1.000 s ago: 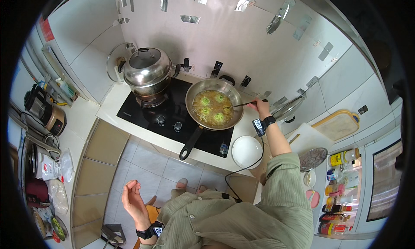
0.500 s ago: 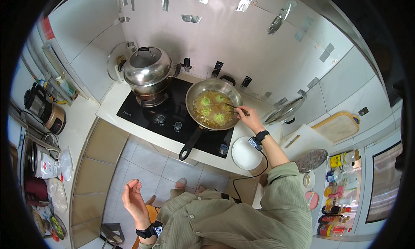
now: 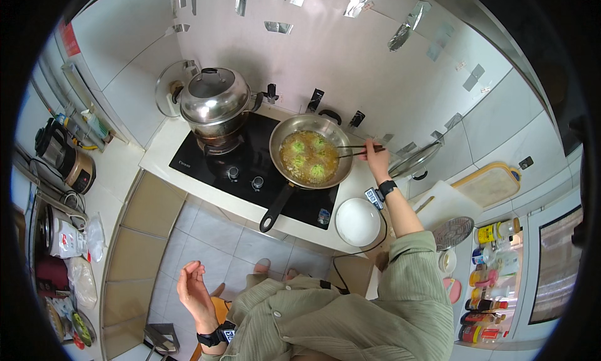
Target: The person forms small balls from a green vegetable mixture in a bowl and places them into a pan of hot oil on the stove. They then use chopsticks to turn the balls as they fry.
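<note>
My right hand (image 3: 376,159) grips a pair of dark chopsticks (image 3: 358,151) at the right rim of a steel frying pan (image 3: 277,134). Their tips reach over the bubbling yellow oil. Several green pieces of food (image 3: 317,171) float in that oil; what exactly they are I cannot make out. The pan rests on the right side of a black cooktop (image 3: 253,160), its long black handle (image 3: 277,209) pointing toward me. Low on the left, my left hand (image 3: 193,289) hangs over the floor with nothing in it, palm turned up and fingers loosely stretched.
A lidded steel pot (image 3: 215,104) stands on the left burner. Close to my right forearm is a white bowl (image 3: 358,222); beyond it lie a white cutting board (image 3: 446,206) and a round perforated rack (image 3: 452,233). A pan lid (image 3: 416,159) leans at the wall. Bottles (image 3: 485,319) line the far right.
My right hand has moved right and slightly away from me, drawing the chopsticks from the middle of the pan toward its right rim. My left hand stays where it was.
</note>
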Demonstrator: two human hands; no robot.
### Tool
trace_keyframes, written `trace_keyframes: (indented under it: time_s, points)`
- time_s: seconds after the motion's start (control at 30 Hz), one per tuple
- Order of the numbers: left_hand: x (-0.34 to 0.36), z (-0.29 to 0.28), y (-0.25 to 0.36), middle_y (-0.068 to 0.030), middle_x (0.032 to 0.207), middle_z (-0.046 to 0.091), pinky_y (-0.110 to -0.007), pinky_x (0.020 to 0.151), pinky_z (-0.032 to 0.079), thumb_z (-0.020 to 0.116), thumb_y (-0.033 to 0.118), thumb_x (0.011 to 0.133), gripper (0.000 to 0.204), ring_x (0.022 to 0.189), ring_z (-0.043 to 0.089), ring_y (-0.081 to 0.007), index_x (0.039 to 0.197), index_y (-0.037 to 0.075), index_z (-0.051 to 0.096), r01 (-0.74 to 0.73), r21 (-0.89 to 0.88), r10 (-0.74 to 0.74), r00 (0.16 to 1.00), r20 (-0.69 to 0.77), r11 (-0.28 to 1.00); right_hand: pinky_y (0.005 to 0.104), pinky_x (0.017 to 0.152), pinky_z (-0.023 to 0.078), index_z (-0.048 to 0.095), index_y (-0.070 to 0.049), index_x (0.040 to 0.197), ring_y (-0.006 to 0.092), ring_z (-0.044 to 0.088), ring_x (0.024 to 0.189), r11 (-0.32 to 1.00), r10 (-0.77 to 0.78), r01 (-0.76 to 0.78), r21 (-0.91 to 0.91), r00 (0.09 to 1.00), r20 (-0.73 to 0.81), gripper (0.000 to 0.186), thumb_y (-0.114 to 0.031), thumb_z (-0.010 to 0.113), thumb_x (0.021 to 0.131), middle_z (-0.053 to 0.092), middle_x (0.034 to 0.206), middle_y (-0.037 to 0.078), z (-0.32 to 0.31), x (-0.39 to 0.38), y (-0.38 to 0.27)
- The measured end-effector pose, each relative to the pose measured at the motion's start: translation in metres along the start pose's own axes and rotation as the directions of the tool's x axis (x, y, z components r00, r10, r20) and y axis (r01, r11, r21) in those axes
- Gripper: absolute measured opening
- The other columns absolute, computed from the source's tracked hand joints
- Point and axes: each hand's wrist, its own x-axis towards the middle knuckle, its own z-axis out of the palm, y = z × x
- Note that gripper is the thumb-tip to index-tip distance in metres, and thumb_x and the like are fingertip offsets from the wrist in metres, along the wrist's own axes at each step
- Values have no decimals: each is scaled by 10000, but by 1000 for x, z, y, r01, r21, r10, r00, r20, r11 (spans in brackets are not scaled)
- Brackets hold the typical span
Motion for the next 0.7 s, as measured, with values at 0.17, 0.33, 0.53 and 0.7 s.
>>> trace_keyframes:
  time_s: [0.17, 0.33, 0.53, 0.7]
  points:
    - [2, 1, -1, -137, 999, 608, -316, 849, 426, 457, 237, 955, 363, 884, 553, -194, 937, -80, 634, 2, 2, -2, 1000, -9, 1000, 265, 537, 450, 643, 23, 897, 141, 587, 582, 962, -212, 258, -89, 912, 352, 202, -176, 609, 900, 632, 780, 72, 20, -33, -15]
    - [4, 2, -3, -139, 1000, 609, -317, 848, 427, 465, 239, 951, 362, 884, 555, -197, 935, -81, 635, 17, 8, -17, 1000, 0, 1000, 345, 658, 493, 650, -2, 888, 315, 612, 773, 747, -441, 600, -288, 770, 460, 134, -130, 642, 848, 623, 858, 139, 34, -32, -8]
    - [2, -5, -3, -136, 989, 611, -316, 847, 426, 466, 247, 953, 365, 890, 557, -197, 939, -78, 633, 17, -11, -18, 999, -39, 1000, 300, 622, 511, 619, 76, 869, 217, 656, 690, 998, -40, 36, 45, 995, 91, 203, -125, 601, 883, 643, 797, 106, 33, -20, 30]
    - [3, -8, -5, -131, 991, 613, -311, 851, 424, 469, 250, 953, 363, 893, 557, -195, 944, -74, 634, 42, -31, -43, 999, -32, 999, 258, 620, 566, 605, 103, 900, 220, 680, 682, 972, 150, -124, 198, 981, -125, 242, -135, 564, 907, 643, 848, 138, -7, -4, 45]
